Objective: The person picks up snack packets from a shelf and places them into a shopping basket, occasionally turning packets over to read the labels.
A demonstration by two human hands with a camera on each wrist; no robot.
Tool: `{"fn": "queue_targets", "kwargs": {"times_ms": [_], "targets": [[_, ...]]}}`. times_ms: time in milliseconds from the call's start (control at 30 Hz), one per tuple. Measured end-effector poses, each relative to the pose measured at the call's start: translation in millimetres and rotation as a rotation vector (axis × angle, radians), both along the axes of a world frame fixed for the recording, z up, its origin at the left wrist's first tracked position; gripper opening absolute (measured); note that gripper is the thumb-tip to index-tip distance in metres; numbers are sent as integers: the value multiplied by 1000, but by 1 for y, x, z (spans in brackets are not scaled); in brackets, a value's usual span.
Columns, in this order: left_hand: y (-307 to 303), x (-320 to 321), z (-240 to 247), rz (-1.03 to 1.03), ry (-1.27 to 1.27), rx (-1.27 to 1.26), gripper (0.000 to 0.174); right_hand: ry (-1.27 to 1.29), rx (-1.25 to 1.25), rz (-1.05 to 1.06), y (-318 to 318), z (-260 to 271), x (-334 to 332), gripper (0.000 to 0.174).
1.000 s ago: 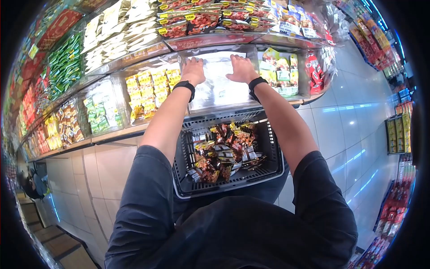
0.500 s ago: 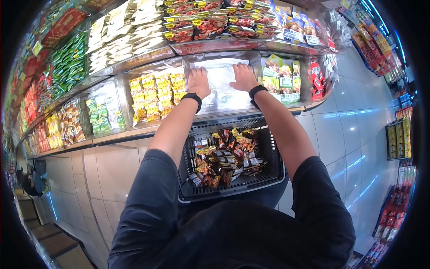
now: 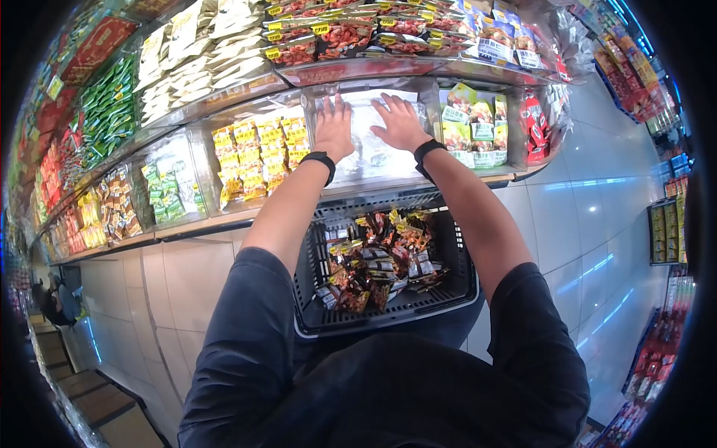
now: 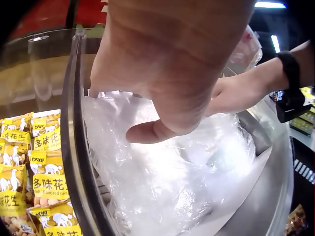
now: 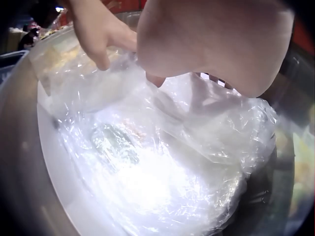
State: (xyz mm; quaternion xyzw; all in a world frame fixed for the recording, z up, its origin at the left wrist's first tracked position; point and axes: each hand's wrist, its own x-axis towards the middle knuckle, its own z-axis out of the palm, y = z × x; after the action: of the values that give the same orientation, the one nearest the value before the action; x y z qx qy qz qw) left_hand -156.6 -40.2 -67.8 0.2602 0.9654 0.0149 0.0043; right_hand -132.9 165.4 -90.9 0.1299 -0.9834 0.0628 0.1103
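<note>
Crumpled clear plastic sheeting lies over white paper in a shelf bin. My left hand rests on the sheeting at the bin's left side, fingers spread and pointing to the back. On the right half, my right hand presses on the same plastic, its fingers straight and thumb turned inward. In the right wrist view the right fingertips are mostly hidden behind the palm. Both wrists wear black bands. Below the forearms is a black basket with several dark snack packets in it.
Yellow peanut packets fill the bin to the left, past a clear divider. Green and white packets stand in the bin to the right. Above, a shelf ledge carries red and dark packets. Tiled floor lies right.
Both hands have shifted over the plastic and stay on it. The left fingers have spread out straighter, and the right hand has turned slightly inward with its fingers fanned.
</note>
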Motion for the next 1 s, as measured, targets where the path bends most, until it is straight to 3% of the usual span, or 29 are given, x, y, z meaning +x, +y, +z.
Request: {"fn": "queue_targets", "kwargs": {"times_ms": [233, 367, 433, 500, 567, 600, 633, 667, 733, 800, 867, 933, 1000], "targets": [[13, 7, 16, 61, -18, -117, 92, -172, 99, -81, -9, 15, -1, 78], [6, 0, -15, 20, 82, -6, 90, -160, 85, -92, -12, 19, 6, 80], [4, -1, -3, 16, 59, 0, 89, 21, 89, -63, -8, 19, 9, 82], [5, -3, 11, 39, -181, 50, 88, -42, 60, -76, -3, 20, 13, 80], [6, 2, 13, 46, -164, 83, 87, -110, 16, -98, 1, 18, 24, 79], [5, 5, 13, 60, -140, 117, 87, 97, -105, -58, -1, 29, 33, 68], [1, 14, 9, 28, -30, 213, 73, 302, -225, -14, -2, 40, 43, 57], [-9, 27, 13, 33, -34, 206, 73, 296, -232, -12, -1, 51, 61, 57], [-32, 64, 31, -238, 43, 594, 48, 120, -556, 48, 3, 70, 122, 29], [-59, 121, 55, -236, -198, 760, 21, -209, -799, -133, -4, 81, 186, 13], [-87, 178, 70, -108, -536, 825, 7, -349, -658, -141, 3, 57, 240, 24], [-113, 224, 57, -100, -628, 794, 8, -386, -433, -108, 17, 7, 284, 41], [-138, 260, 42, -203, -574, 770, 16, -384, -412, -173, 15, -32, 303, 49]]}}
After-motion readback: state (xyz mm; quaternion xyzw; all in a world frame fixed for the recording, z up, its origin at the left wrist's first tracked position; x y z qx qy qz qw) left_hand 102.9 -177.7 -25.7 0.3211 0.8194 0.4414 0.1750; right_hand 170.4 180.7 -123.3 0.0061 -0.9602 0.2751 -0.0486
